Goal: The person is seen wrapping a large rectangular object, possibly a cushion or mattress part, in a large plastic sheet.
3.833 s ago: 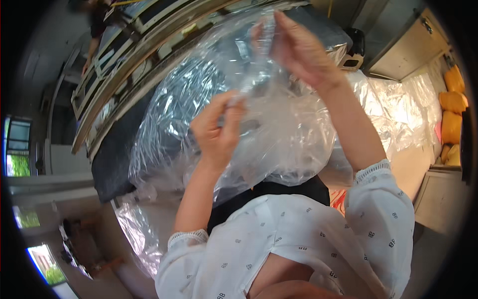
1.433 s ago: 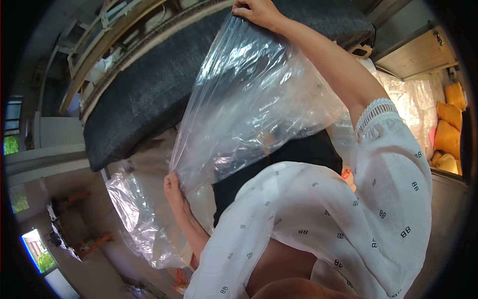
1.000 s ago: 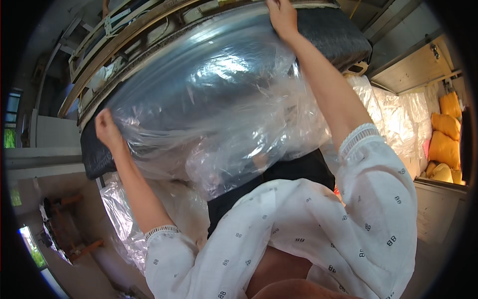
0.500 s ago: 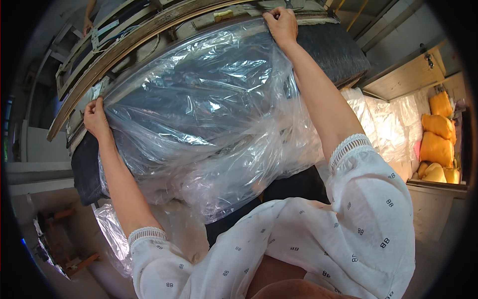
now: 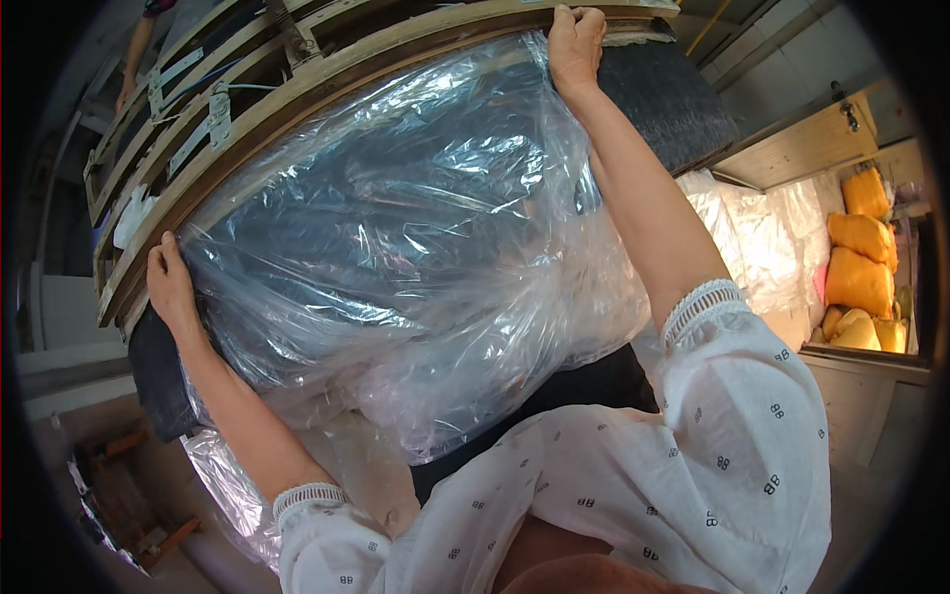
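A large sheet of clear plastic film (image 5: 426,228) lies wrinkled over a dark surface in front of me, its lower part bunched toward my lap. Along its far edge runs a long wooden bar (image 5: 327,84), part of a slatted frame. My right hand (image 5: 577,49) is closed at the bar's right part, fingers curled over the wood, beside the film's far right corner. At the bar's left end my left hand (image 5: 172,282) has its fingers closed against the front edge, next to the film's left corner. The fingertips of both hands are partly hidden.
Metal brackets (image 5: 219,117) and a cable sit on the slatted frame. Another person's hand (image 5: 126,92) shows behind it at far left. Yellow-orange bundles (image 5: 859,277) are stacked at right, beside shiny clear plastic (image 5: 762,243). A dark padded surface (image 5: 665,104) extends past my right hand.
The wooden bar and slatted frame have come down and nearer, covering the strip behind the film's far edge. My hands have shifted from pinching the film's corners to the bar; the left moved down and outward.
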Motion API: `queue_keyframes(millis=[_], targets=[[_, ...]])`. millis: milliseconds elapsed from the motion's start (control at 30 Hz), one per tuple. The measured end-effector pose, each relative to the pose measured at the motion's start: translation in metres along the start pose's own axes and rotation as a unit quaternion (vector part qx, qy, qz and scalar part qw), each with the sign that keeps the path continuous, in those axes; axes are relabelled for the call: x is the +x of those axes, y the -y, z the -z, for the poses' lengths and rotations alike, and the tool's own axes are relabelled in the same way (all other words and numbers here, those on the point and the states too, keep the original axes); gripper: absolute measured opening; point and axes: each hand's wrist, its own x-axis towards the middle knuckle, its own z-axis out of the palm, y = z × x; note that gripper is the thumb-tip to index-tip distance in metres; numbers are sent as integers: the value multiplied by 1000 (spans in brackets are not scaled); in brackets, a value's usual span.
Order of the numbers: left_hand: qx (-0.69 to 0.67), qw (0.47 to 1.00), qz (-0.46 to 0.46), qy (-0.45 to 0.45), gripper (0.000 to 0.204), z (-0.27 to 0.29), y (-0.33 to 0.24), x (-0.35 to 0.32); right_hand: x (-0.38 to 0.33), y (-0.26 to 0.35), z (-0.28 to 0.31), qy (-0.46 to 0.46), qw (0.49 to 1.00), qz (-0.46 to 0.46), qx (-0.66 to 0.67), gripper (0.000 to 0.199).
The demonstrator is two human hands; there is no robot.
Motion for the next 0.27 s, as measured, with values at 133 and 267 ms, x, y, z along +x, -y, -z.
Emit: queue_keyframes(millis=[133,267], targets=[[11,999,-15,-39,52,-1,1,3,7,2,7,41,998,-28,25,36],[76,997,-14,-10,58,0,1,5,5,16,4,0,1000,5,15,47]])
